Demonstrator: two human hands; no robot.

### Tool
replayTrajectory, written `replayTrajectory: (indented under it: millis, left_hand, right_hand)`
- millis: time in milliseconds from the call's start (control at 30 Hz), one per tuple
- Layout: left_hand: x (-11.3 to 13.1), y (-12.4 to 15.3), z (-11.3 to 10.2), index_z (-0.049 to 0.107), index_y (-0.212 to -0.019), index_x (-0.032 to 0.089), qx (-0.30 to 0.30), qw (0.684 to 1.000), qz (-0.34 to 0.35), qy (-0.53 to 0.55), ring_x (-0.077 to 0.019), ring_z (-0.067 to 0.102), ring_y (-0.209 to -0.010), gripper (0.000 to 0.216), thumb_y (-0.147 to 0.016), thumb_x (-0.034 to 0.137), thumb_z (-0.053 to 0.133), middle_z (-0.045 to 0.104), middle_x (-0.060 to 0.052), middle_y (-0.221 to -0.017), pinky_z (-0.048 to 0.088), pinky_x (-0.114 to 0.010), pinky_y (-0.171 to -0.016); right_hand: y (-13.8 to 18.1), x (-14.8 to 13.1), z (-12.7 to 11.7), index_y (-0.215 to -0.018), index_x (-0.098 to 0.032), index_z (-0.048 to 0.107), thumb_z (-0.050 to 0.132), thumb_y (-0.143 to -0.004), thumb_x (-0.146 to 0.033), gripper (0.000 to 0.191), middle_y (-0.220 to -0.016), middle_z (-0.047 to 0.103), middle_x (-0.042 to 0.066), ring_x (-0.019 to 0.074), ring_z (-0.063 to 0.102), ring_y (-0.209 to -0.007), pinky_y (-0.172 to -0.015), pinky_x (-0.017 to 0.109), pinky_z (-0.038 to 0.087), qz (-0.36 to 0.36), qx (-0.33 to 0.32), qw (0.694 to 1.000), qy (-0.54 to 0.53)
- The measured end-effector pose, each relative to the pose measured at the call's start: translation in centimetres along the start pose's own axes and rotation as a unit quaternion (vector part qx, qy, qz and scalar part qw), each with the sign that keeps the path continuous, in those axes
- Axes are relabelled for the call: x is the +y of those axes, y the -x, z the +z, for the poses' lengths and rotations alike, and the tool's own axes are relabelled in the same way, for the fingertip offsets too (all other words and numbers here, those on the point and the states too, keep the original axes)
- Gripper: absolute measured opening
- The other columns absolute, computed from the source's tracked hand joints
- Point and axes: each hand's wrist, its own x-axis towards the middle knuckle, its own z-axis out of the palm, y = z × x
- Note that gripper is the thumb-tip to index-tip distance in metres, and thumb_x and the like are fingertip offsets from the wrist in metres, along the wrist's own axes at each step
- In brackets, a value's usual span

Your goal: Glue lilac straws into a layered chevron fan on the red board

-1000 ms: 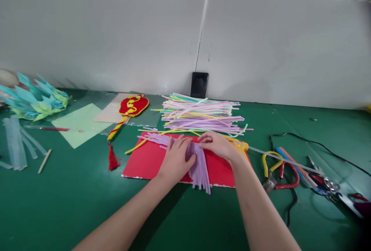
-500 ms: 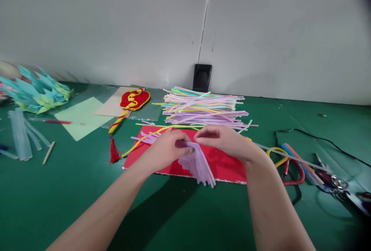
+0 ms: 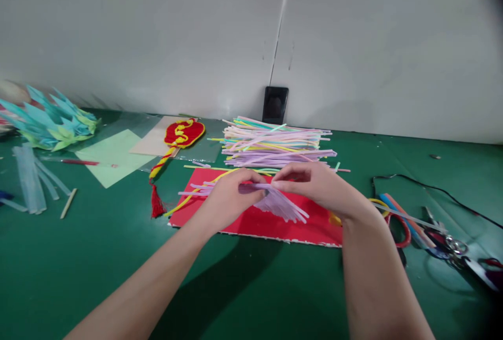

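Note:
A bundle of lilac pipe cleaners (image 3: 283, 207) is held over a red board (image 3: 247, 226). My left hand (image 3: 238, 193) is closed around the bundle's middle, with straight ends sticking out past its left side. On the right the stems fan out and slope down. My right hand (image 3: 310, 183) pinches at the top of the bundle, thumb and fingertips close together beside my left fingers. Its grip covers part of the stems. A yellow pipe cleaner (image 3: 179, 206) lies across the board's left end, partly under the bundle.
Behind the board lies a pile of coloured pipe cleaners (image 3: 275, 143), with a black phone (image 3: 275, 105) against the wall. Leftward are a red and yellow fan ornament (image 3: 184, 134), green paper (image 3: 118, 159) and a blue folded-paper piece (image 3: 58, 120). Scissors (image 3: 398, 230) and glue sticks (image 3: 408, 219) lie right.
The drooping right ends of the lilac bundle have risen and now slope more gently to the right. My right fingertips have closed in on the stems beside my left hand.

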Motion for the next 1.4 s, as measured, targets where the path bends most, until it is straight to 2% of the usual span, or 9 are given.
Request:
replayTrajectory:
  millis: [167,533,900,1167,1400]
  left_hand:
    - [0.0,-0.1,0.1,0.065,-0.080,0.021,0.001,1.000,-0.007,-0.005,-0.0164,0.062,-0.081,0.009,-0.072,0.020,0.061,0.068,0.002,-0.085,0.047,-0.029,-0.078]
    - [-0.2,-0.1,0.4,0.065,-0.081,0.021,-0.013,1.000,-0.017,-0.004,-0.0163,0.061,-0.077,0.011,-0.072,0.022,0.059,0.068,0.001,-0.083,0.047,-0.027,-0.073]
    - [-0.7,0.0,0.5,0.065,-0.082,0.022,-0.026,1.000,-0.015,-0.010,-0.0160,0.060,-0.081,0.012,-0.070,0.021,0.062,0.065,0.002,-0.088,0.045,-0.026,-0.072]
    - [-0.7,-0.1,0.6,0.064,-0.079,0.020,-0.016,0.999,-0.031,0.007,-0.0154,0.059,-0.078,0.009,-0.071,0.020,0.061,0.064,0.001,-0.083,0.045,-0.025,-0.069]
    - [-0.9,-0.1,0.7,0.064,-0.081,0.021,-0.016,1.000,-0.025,0.000,-0.0160,0.059,-0.078,0.011,-0.071,0.021,0.060,0.064,0.001,-0.084,0.045,-0.026,-0.070]
  right_hand:
    - [-0.1,-0.1,0.3,-0.082,-0.023,0.070,0.062,-0.076,-0.039,0.019,-0.085,0.069,0.001,0.0144,0.062,-0.078,-0.069,0.027,0.048,-0.004,-0.014,1.000,0.025]
    - [-0.2,0.1,0.3,-0.078,-0.023,0.070,0.061,-0.077,-0.043,0.022,-0.083,0.069,0.001,0.0157,0.061,-0.076,-0.069,0.028,0.047,-0.014,0.003,0.995,0.100]
    - [-0.2,0.2,0.3,-0.078,-0.024,0.070,0.060,-0.077,-0.041,0.020,-0.083,0.069,0.001,0.0156,0.062,-0.076,-0.068,0.027,0.047,-0.011,-0.014,0.995,0.097]
    - [0.1,-0.4,0.8,-0.078,-0.024,0.068,0.061,-0.073,-0.026,0.009,-0.086,0.069,0.001,0.0158,0.062,-0.079,-0.067,0.027,0.047,0.004,-0.004,0.994,0.106]
    - [0.0,-0.7,1.2,-0.077,-0.022,0.066,0.059,-0.071,-0.024,0.009,-0.087,0.068,0.001,0.0165,0.061,-0.079,-0.068,0.027,0.046,0.020,0.013,0.991,0.130]
